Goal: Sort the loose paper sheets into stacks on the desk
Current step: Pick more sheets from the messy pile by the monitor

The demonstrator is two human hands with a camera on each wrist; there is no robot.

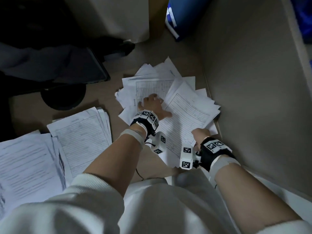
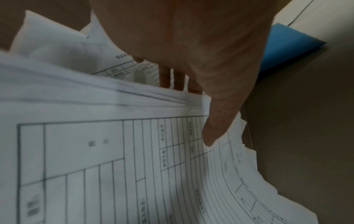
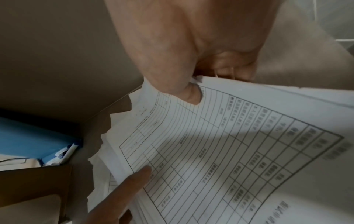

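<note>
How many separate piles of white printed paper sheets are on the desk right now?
3. A squared stack of white printed sheets left of centre, another stack at the far left near edge, and the loose fanned heap under both hands by the right wall. Sheets beneath may be hidden.

Blue folder by the partition wall; black round base.

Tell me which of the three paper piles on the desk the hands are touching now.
The messy fanned pile by the right wall: left hand lies on it, right hand pinches its near edge. The two neater stacks at left are untouched.
</note>
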